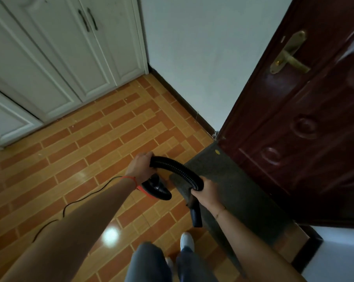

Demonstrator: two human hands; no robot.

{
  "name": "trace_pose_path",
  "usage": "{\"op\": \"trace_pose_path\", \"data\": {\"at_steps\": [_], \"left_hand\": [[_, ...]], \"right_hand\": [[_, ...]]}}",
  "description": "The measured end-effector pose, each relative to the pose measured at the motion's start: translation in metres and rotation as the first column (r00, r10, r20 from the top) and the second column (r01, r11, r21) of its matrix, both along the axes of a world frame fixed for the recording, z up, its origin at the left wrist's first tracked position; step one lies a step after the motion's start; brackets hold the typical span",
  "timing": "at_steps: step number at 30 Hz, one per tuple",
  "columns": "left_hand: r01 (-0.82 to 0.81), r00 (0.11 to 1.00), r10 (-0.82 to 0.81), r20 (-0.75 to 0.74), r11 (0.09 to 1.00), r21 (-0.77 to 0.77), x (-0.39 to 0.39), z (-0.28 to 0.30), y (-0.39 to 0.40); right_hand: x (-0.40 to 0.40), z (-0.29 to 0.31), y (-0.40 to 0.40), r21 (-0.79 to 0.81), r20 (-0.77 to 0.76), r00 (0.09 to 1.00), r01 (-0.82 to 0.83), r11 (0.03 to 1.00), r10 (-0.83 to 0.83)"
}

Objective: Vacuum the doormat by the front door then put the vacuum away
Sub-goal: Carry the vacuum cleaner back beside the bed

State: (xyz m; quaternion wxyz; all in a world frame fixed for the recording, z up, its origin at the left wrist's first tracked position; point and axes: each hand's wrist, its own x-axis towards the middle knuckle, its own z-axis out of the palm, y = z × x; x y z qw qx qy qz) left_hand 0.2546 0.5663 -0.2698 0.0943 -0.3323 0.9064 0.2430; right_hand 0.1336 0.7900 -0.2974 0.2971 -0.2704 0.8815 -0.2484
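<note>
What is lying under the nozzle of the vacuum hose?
Under the nozzle lies the dark grey doormat, by the door. The right hand grips the hose. The nozzle's mouth and the floor beneath the mat are hidden.

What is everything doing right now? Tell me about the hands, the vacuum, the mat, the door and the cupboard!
Left hand: grips the vacuum at the hose's near end.
Right hand: grips the hose near the nozzle.
Vacuum: held up above the floor.
Hose: bent in an arch between the hands.
Nozzle: points down at the doormat's edge.
Doormat: lying flat by the door.
Front door: swung open.
Cord: trailing across the floor.
Cupboard doors: closed.
</note>
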Motion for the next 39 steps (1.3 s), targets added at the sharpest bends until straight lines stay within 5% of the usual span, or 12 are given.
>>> {"op": "trace_pose_path", "data": {"at_steps": [8,20,25,30,35,39], "left_hand": [[-0.162,0.987,0.160,0.023,0.979,0.126,-0.003,-0.037,-0.054],[-0.177,0.984,0.153,0.094,0.918,0.356,0.001,-0.126,-0.145],[-0.283,0.959,0.216,0.185,0.777,0.562,0.012,-0.208,-0.172],[-0.330,0.943,0.221,0.248,0.710,0.622,0.016,-0.235,-0.158],[-0.436,0.896,0.342,0.285,0.547,0.714,0.015,-0.285,-0.146],[-0.439,0.885,0.391,0.252,0.522,0.732,0.012,-0.326,-0.151]], "right_hand": [[-0.001,-0.021,-0.048,-0.026,0.071,0.992,0.105,0.994,-0.102],[0.022,-0.080,-0.112,-0.016,0.156,0.910,0.392,0.920,-0.385],[0.017,-0.114,-0.123,0.047,0.131,0.900,0.414,0.909,-0.417],[0.013,-0.149,-0.132,0.011,0.130,0.867,0.483,0.875,-0.481],[0.012,-0.181,-0.151,-0.039,0.127,0.873,0.478,0.877,-0.470],[0.013,-0.205,-0.167,-0.073,0.141,0.878,0.469,0.880,-0.457]]}}
